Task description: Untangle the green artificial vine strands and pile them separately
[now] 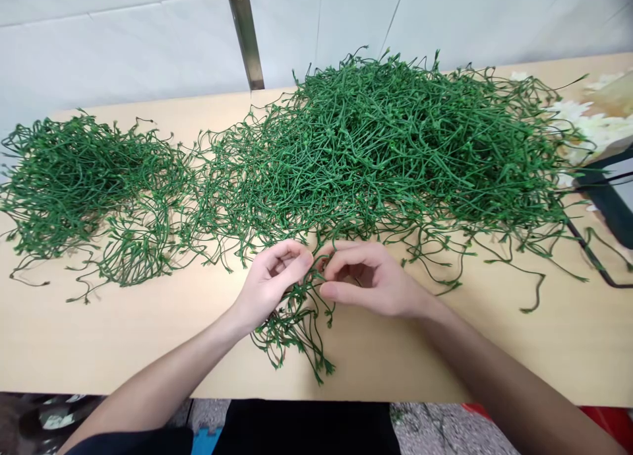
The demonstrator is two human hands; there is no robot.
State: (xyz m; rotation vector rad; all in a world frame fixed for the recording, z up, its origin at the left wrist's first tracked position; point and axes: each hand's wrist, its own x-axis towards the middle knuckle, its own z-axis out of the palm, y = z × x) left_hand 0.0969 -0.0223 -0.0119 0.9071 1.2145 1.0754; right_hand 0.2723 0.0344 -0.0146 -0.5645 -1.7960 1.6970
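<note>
In the middle of the table's near part, my left hand (pixel 277 277) is closed, thumb and forefinger pinching a thin green artificial stem (pixel 316 278). Close by on the right, my right hand (pixel 368 277) curls its thumb and fingers round the same stem area; the exact contact at its fingertips is partly hidden. Under and just below my hands lies a small bunch of green stems (pixel 297 333) with little forked tips. Behind the hands rises a large tangled heap of similar stems (pixel 395 138), its front strands reaching my fingers.
A smaller heap of stems (pixel 74 178) lies at the left, joined to the big one by loose strands. White artificial flowers (pixel 578 122) and a dark-framed object (pixel 610 198) are at the right edge. A metal bracket (pixel 246 36) stands against the tiled wall (pixel 148 53) behind the table (pixel 148 336).
</note>
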